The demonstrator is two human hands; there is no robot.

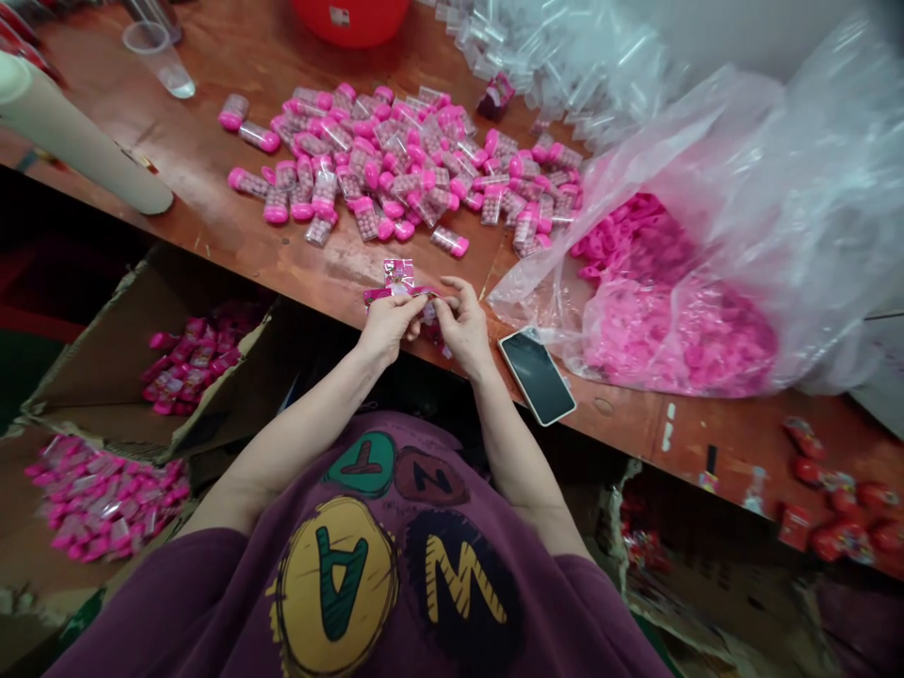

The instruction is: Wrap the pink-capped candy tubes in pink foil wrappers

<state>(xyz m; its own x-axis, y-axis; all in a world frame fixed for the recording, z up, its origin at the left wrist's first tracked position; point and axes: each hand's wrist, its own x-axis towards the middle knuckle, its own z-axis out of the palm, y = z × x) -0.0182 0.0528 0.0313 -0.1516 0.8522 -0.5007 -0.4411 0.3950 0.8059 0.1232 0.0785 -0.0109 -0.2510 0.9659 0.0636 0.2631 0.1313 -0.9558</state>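
Note:
Over the table's front edge, my left hand (387, 326) and my right hand (464, 330) meet, fingertips almost touching. Both are closed in a pinch on a thin pink printed wrapper (426, 292) stretched between them. Something small and clear shows below the fingertips, too hidden to name. More shiny pink printed wrappers (398, 273) lie on the table just beyond my left hand. Farther back spreads a heap of small clear jars (367, 151) with bright pink caps and pale pink balls inside.
Right of my hands lies a phone (538, 375). Behind it slumps a clear plastic bag (678, 311) of pink plastic parts. Empty clear tubes (565, 56) pile at the back, near a red basin (351, 21). At lower left, a cardboard box (91, 391) holds wrapped pink pieces.

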